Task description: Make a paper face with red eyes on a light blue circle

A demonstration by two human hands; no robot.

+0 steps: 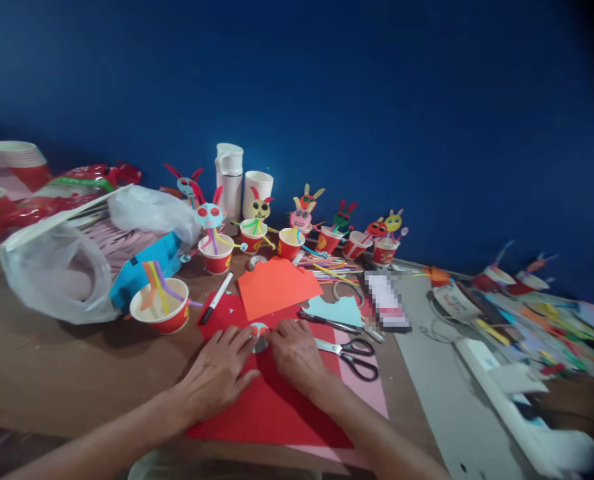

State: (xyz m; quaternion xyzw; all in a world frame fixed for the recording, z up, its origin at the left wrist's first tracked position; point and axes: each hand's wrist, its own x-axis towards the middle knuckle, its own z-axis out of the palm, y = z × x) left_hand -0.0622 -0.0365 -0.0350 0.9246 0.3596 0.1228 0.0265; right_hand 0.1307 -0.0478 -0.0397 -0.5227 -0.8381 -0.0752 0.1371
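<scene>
A small round piece of paper [259, 343], pale blue-grey with red marks at its top, lies on a red sheet [277, 413]. My left hand [221, 367] rests flat from the left, its fingers stretched out and thumb apart, fingertips at the piece's edge. From the right, my right hand [297, 350] presses curled fingers on the piece's other edge; its thumb is hidden. Black-handled scissors [357, 353] lie just right of my right hand, below a black pen [329, 321]. An orange sheet [277, 287] lies beyond both hands.
Red cups with paper rabbit figures [215, 253] line the blue wall. A cup with straws [161, 307] stands left, before a plastic bag [57, 267]. A marker [217, 297], light-blue paper [335, 310] and a phone [387, 300] lie around the sheet. Grey board [437, 360] is at right.
</scene>
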